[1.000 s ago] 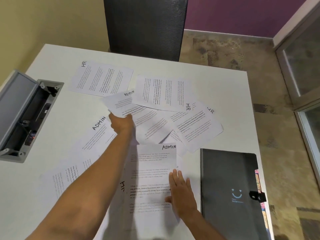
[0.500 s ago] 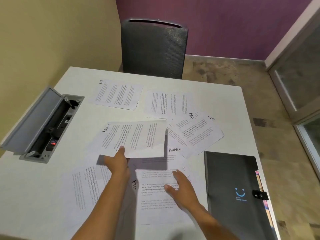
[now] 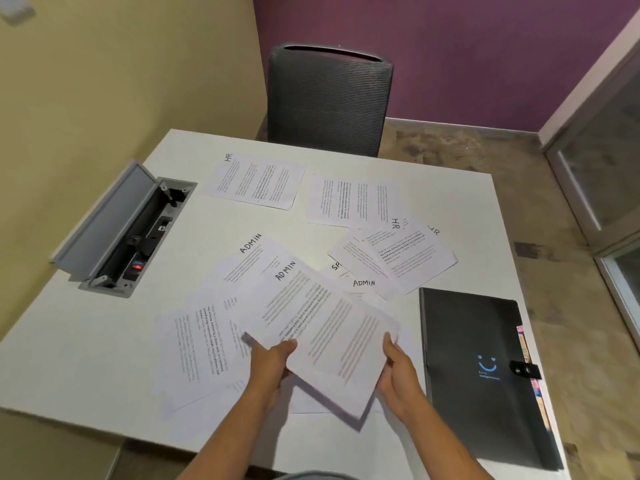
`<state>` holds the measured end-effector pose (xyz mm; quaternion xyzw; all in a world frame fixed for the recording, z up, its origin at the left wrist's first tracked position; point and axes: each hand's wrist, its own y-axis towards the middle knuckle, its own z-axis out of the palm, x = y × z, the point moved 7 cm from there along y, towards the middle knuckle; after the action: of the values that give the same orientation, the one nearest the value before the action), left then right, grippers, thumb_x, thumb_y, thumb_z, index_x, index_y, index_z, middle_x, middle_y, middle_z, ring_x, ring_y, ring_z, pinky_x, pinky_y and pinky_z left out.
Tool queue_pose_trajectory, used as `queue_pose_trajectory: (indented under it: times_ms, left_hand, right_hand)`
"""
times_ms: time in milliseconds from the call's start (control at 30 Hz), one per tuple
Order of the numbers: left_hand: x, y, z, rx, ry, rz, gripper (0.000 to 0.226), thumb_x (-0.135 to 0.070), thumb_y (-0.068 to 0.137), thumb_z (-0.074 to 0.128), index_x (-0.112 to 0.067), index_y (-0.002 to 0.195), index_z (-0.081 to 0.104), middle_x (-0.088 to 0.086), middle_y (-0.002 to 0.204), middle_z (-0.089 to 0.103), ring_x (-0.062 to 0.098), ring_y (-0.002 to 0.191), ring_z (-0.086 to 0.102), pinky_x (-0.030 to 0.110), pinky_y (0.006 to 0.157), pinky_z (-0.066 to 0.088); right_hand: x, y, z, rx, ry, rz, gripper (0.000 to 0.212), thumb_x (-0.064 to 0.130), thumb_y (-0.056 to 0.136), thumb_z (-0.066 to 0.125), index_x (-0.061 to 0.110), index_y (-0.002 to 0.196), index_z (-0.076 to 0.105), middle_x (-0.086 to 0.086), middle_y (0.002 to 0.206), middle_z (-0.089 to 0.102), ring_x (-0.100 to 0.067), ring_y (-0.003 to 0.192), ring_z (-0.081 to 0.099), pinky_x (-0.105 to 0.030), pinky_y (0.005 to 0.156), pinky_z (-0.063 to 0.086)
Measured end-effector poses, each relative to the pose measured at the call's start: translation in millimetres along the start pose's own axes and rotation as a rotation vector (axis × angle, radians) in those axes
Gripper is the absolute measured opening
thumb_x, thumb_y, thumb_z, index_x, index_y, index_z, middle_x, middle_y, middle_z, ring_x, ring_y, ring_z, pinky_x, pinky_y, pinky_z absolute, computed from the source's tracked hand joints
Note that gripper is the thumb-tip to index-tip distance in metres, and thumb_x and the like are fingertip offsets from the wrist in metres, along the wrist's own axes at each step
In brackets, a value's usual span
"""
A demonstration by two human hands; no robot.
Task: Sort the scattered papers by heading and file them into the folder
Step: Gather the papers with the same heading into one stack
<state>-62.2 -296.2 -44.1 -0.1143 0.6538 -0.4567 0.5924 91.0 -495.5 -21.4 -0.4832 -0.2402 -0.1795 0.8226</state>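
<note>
I hold an ADMIN sheet (image 3: 325, 327) tilted above the table. My left hand (image 3: 272, 358) grips its near left edge, and my right hand (image 3: 394, 365) grips its near right edge. Under it lie another ADMIN sheet (image 3: 242, 261) and a third one (image 3: 363, 284), partly covered. Two HR sheets lie farther off, one at the far left (image 3: 256, 181) and one at the right (image 3: 408, 251). The black folder (image 3: 474, 368) lies closed at the right, beside my right hand.
An open cable box (image 3: 124, 230) is set into the white table (image 3: 86, 341) at the left. A dark chair (image 3: 329, 98) stands at the far edge. More printed sheets (image 3: 194, 344) lie near the left of my hands.
My left hand has brought the ADMIN sheet toward me and to the right. My right hand has left the sheet on the table and taken hold of the ADMIN sheet's other edge.
</note>
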Motion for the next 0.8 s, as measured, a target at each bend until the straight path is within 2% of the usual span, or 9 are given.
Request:
queue_pose_trajectory:
  times_ms: [100,167,233,300,433,533,600,733,800]
  left_hand:
    - [-17.9,-25.3,-1.2,0.098,0.169,0.055,0.043,-0.005,0.078,0.072,-0.005,0.121,0.064,0.008,0.107,0.074,0.030,0.100,0.070,0.045,0.087,0.056]
    - [-19.4,-25.8,-6.0,0.156,0.235,0.069,0.030,0.000,0.079,0.068,-0.007,0.107,0.070,0.008,0.104,0.074,0.028,0.096,0.070,0.039,0.084,0.055]
    - [-21.2,-23.3,-9.0,0.217,0.294,0.082,0.034,-0.005,0.071,0.070,-0.011,0.104,0.070,0.005,0.108,0.072,0.024,0.094,0.068,0.039,0.088,0.051]
    - [-24.4,-23.3,-7.4,0.242,0.339,0.091,0.040,-0.002,0.074,0.067,-0.014,0.112,0.069,0.002,0.110,0.073,0.024,0.101,0.069,0.042,0.091,0.053]
    - [-30.4,-20.3,1.4,0.178,0.397,0.145,0.034,0.002,0.085,0.063,-0.021,0.109,0.067,-0.003,0.103,0.074,0.021,0.094,0.071,0.035,0.075,0.059]
    - [-29.3,-17.6,13.5,0.109,0.527,0.218,0.029,-0.006,0.086,0.061,-0.024,0.108,0.066,-0.010,0.103,0.072,0.014,0.094,0.069,0.028,0.074,0.057]
    - [-25.8,-17.2,24.4,0.067,0.615,0.248,0.023,-0.008,0.087,0.060,-0.023,0.105,0.063,-0.011,0.100,0.069,0.010,0.091,0.065,0.020,0.068,0.052]
    - [-12.0,-6.2,40.2,-0.015,0.820,0.331,0.016,-0.013,0.081,0.067,-0.013,0.097,0.063,0.004,0.096,0.067,0.021,0.086,0.066,0.034,0.071,0.058]
    - [0.4,4.4,43.9,-0.059,0.936,0.356,0.025,-0.021,0.074,0.069,-0.013,0.097,0.062,0.009,0.100,0.064,0.026,0.091,0.064,0.041,0.076,0.058]
  right_hand:
    - [-4.6,-6.4,-19.2,-0.052,-0.049,-0.019,0.035,0.020,0.094,0.063,0.009,0.127,0.062,-0.017,0.123,0.068,-0.033,0.112,0.066,-0.044,0.091,0.056]
    - [-11.5,-10.0,-35.2,-0.121,-0.122,-0.028,0.031,0.013,0.093,0.066,0.012,0.124,0.063,-0.015,0.118,0.070,-0.031,0.108,0.068,-0.039,0.087,0.057]
    - [-16.9,-14.9,-46.5,-0.162,-0.225,-0.037,0.030,0.010,0.091,0.068,0.013,0.121,0.064,-0.013,0.115,0.071,-0.030,0.105,0.069,-0.035,0.084,0.057]
    - [-22.2,-17.8,-52.4,-0.151,-0.359,-0.042,0.030,0.004,0.089,0.070,0.010,0.118,0.065,-0.014,0.113,0.070,-0.029,0.103,0.069,-0.032,0.085,0.058]
    - [-28.5,-23.3,-57.7,-0.138,-0.546,-0.049,0.028,-0.002,0.086,0.071,0.007,0.113,0.066,-0.014,0.103,0.074,-0.028,0.097,0.071,-0.034,0.089,0.058]
    - [-28.7,-23.8,-66.1,-0.159,-0.624,-0.088,0.027,-0.002,0.086,0.070,0.008,0.111,0.067,-0.008,0.100,0.076,-0.024,0.095,0.073,-0.039,0.090,0.058]
    - [-28.9,-24.7,-73.3,-0.226,-0.686,-0.105,0.025,0.001,0.086,0.071,0.011,0.109,0.067,-0.005,0.100,0.076,-0.022,0.096,0.072,-0.037,0.090,0.058]
    - [-24.8,-30.5,-78.1,-0.354,-0.863,-0.161,0.015,0.005,0.086,0.070,0.014,0.098,0.066,0.003,0.095,0.071,-0.019,0.092,0.068,-0.021,0.073,0.054]
    - [-22.3,-31.5,-78.0,-0.409,-1.004,-0.202,0.019,0.009,0.089,0.068,0.019,0.103,0.061,0.005,0.108,0.062,-0.016,0.095,0.062,-0.018,0.076,0.047]
